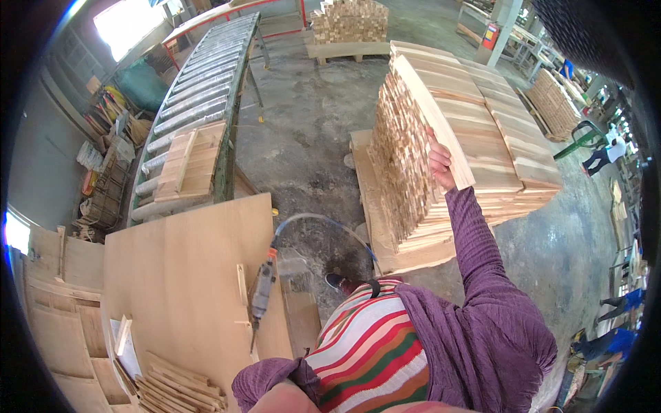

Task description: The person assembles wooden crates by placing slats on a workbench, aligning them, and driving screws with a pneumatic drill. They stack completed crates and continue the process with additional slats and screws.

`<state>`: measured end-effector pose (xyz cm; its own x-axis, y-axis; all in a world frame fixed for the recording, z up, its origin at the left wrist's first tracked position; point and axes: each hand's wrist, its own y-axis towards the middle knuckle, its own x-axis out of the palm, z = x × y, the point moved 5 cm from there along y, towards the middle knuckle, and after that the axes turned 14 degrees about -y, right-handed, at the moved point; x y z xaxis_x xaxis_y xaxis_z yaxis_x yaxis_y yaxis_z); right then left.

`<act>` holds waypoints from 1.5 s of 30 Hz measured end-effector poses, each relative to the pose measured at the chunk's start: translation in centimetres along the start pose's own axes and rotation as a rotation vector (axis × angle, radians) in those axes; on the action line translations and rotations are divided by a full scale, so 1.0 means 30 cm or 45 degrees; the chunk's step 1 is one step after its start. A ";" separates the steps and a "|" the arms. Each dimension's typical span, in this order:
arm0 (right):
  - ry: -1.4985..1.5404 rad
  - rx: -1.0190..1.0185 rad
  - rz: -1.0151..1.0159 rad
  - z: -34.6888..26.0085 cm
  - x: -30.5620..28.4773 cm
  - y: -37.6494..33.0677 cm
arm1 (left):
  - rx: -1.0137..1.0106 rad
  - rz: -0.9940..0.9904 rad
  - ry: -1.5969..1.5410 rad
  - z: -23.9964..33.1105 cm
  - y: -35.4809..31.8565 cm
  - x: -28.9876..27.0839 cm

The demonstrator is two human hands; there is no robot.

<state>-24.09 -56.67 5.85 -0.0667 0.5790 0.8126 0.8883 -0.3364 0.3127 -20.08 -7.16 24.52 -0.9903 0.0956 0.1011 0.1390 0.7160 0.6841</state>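
My right hand (441, 162) is closed around the edge of a long, pale wooden board (435, 113). This board slants along the left edge of a big stack of wooden panels (506, 131), and my purple-sleeved arm reaches forward to it. Whether the board rests on the stack or is lifted off it, I cannot tell. Of my left arm only a purple sleeve (265, 382) shows at the lower edge; the hand is out of sight. A grey air tool (261, 292) with an orange fitting lies on a wide plywood tabletop (186, 261) to my left.
From the tool a hose (317, 217) arcs toward the pallet board (385, 241) under the stack. A roller conveyor (200, 89) at left carries a small wooden panel (193, 162). Thin wood strips (179, 385) lie near left. Another wood stack (350, 24) stands far ahead; people are at far right.
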 end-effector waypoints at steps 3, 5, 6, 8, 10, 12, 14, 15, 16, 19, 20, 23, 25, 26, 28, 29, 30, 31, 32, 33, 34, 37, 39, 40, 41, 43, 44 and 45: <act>0.044 0.008 -0.089 0.051 0.120 -0.084 | -0.113 -0.116 0.062 0.035 0.024 0.085; -0.029 0.015 -0.025 0.041 0.164 -0.189 | -0.169 -0.152 0.082 0.044 0.030 0.130; -0.066 0.016 0.009 0.036 0.183 -0.241 | -0.196 -0.154 0.082 0.047 0.035 0.149; -0.123 0.005 -0.004 0.019 0.208 -0.367 | -0.244 -0.158 0.079 0.042 0.035 0.190; -0.152 0.003 -0.005 0.008 0.216 -0.489 | -0.291 -0.156 0.078 0.024 0.030 0.222; -0.152 -0.006 -0.013 -0.004 0.225 -0.599 | -0.334 -0.163 0.078 0.001 0.019 0.251; -0.176 -0.039 0.022 -0.022 0.231 -0.700 | -0.372 -0.173 0.086 -0.017 0.009 0.281; -0.240 -0.049 0.070 -0.035 0.231 -0.752 | -0.391 -0.178 0.090 -0.026 0.001 0.295; -0.250 -0.072 0.064 -0.060 0.233 -0.806 | -0.407 -0.180 0.093 -0.038 -0.007 0.307; -0.338 -0.156 0.087 -0.122 0.239 -0.942 | -0.475 -0.209 0.100 -0.071 -0.038 0.347; -0.352 -0.177 0.097 -0.142 0.241 -0.972 | -0.505 -0.216 0.109 -0.083 -0.049 0.359; -0.391 -0.272 0.154 -0.205 0.240 -1.074 | -0.566 -0.253 0.130 -0.120 -0.106 0.407; -0.401 -0.374 0.219 -0.239 0.232 -1.135 | -0.603 -0.261 0.132 -0.152 -0.151 0.441; -0.638 -0.415 0.575 -0.263 0.195 -1.182 | -0.609 -0.248 0.139 -0.164 -0.171 0.462; -1.064 -0.460 1.318 -0.306 0.159 -1.303 | -0.614 -0.196 0.146 -0.198 -0.219 0.513; -1.061 -0.435 1.296 -0.333 0.145 -1.366 | -0.614 -0.093 0.115 -0.219 -0.242 0.537; -1.080 -0.510 1.340 -0.361 0.143 -1.452 | -0.606 0.011 0.081 -0.242 -0.269 0.559; -1.087 -0.571 1.363 -0.369 0.140 -1.490 | -0.612 0.091 0.066 -0.265 -0.296 0.586; -1.098 -0.628 1.370 -0.380 0.145 -1.504 | -0.588 0.143 0.000 -0.287 -0.319 0.613; -1.049 -0.654 1.476 -0.378 0.150 -1.540 | -0.565 0.195 -0.065 -0.310 -0.341 0.641; -1.038 -0.680 1.517 -0.385 0.146 -1.608 | -0.542 0.258 -0.139 -0.328 -0.361 0.667; -0.977 -0.803 1.623 -0.392 0.145 -1.800 | -0.614 0.334 -0.285 -0.369 -0.412 0.753; -0.935 -0.882 1.679 -0.400 0.141 -1.902 | -0.711 0.374 -0.215 -0.373 -0.442 0.817; -0.911 -0.914 1.702 -0.398 0.149 -1.938 | -0.763 0.385 -0.172 -0.372 -0.454 0.843; -0.894 -0.911 1.721 -0.393 0.158 -1.971 | -0.774 0.349 -0.258 -0.374 -0.466 0.867; -0.874 -0.952 1.753 -0.380 0.175 -2.034 | -0.776 0.290 -0.443 -0.385 -0.489 0.904; -0.872 -0.981 1.772 -0.372 0.189 -2.073 | -0.804 0.245 -0.568 -0.400 -0.495 0.920; -0.846 -1.017 1.785 -0.356 0.204 -2.111 | -0.826 0.199 -0.697 -0.416 -0.497 0.931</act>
<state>-85.61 -39.76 -3.74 0.8541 -0.3347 0.3982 -0.3314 -0.9401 -0.0795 -49.72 -23.79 26.15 -0.8004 0.5991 -0.0197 0.0851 0.1461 0.9856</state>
